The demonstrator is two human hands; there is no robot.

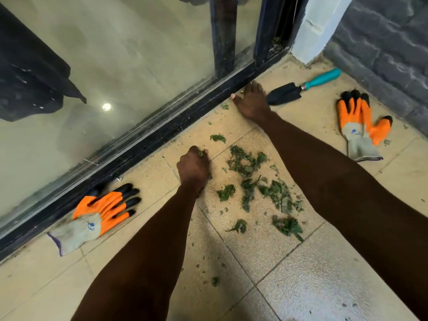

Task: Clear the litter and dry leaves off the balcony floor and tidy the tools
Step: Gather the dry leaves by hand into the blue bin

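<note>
Green leaf scraps [259, 184] lie scattered over the beige tiled floor [312, 274] between my arms. My left hand [194, 166] is curled into a fist at the left edge of the scraps, with bits of leaf showing between its fingers. My right hand [251, 100] lies flat on the floor with fingers straight, reaching to the dark door track, just left of a black trowel [298, 90] with a teal handle. One orange and grey glove [102, 215] lies at the left by the track, another glove [361, 126] at the right.
A glass sliding door [115, 66] with a dark frame and track [162, 133] runs diagonally along the left. A dark stone wall [389, 54] closes the right side, with a white post [317, 26] in the far corner.
</note>
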